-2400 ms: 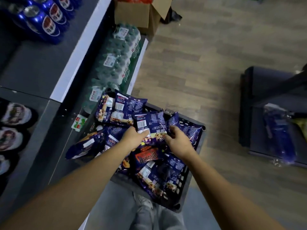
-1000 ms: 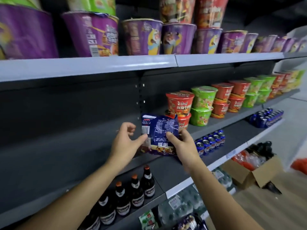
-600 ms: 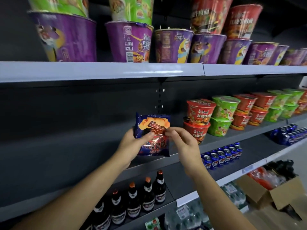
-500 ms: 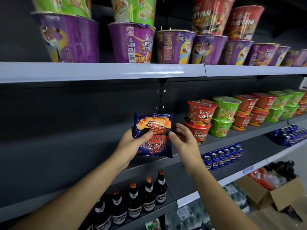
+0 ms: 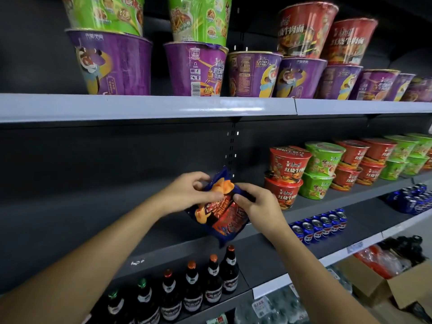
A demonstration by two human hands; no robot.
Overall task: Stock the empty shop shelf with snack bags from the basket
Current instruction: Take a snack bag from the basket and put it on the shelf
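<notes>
Tilted sideways from upright, the blue-and-orange snack bag point(image 5: 222, 215) crumples where left hand point(image 5: 187, 194) and right hand point(image 5: 259, 204) pinch its top.

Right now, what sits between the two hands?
The snack bag, tilted, pinched near its top by the left hand and right hand. The head view shows it.

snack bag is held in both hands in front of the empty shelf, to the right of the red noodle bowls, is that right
Not quite. The head view shows the snack bag held in the left hand and right hand in front of the empty shelf, but it is to the left of the red noodle bowls, not the right.
</notes>
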